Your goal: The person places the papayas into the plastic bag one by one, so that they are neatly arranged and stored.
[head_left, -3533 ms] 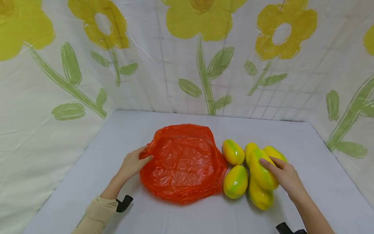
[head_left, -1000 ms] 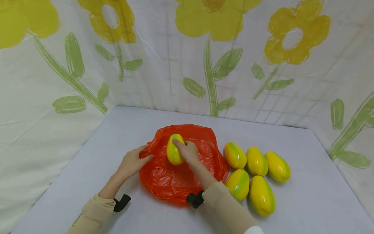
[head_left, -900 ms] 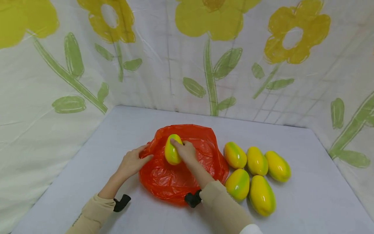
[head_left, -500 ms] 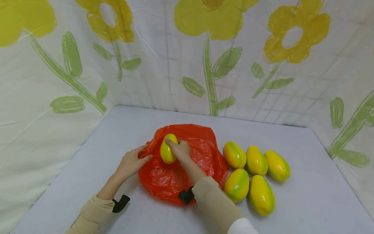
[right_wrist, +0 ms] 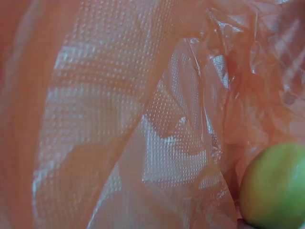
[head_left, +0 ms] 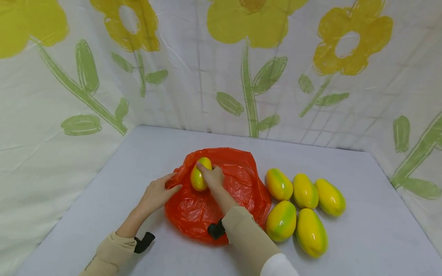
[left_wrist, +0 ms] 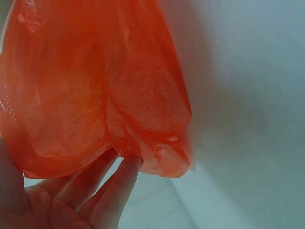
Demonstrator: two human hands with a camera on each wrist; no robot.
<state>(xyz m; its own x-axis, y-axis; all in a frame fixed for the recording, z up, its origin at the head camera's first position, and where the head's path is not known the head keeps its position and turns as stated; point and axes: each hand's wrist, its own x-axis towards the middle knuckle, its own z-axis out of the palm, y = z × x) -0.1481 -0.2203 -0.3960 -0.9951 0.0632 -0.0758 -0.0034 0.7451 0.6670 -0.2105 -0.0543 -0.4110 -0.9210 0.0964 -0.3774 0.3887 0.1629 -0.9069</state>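
A red plastic bag [head_left: 197, 209] lies spread with its mouth upward on the table. My left hand [head_left: 156, 194] holds its left rim, thumb on the inner side and fingers outside. In the left wrist view the fingers of that hand [left_wrist: 112, 200] reach the bag's edge [left_wrist: 143, 109], fingertips partly hidden by the film. My right hand [head_left: 213, 178] grips a glossy yellow-green papaya [head_left: 198, 181] within the bag's mouth, near the left wall. The right wrist view shows one end of the papaya [right_wrist: 276, 186] against crinkled red film [right_wrist: 128, 119]; that hand is mostly hidden there.
Several more papayas [head_left: 312, 232] lie grouped right of the bag, the nearest [head_left: 281, 221] close by its right edge. The light grey table [head_left: 373, 214] ends at a curtain with painted flowers [head_left: 172, 99] at the back and sides. Black wrist mounts [head_left: 145, 242] jut from both sleeves.
My right hand has carried the papaya from the group at the right over into the bag, then slightly further left and down. My left hand has stayed at the rim.
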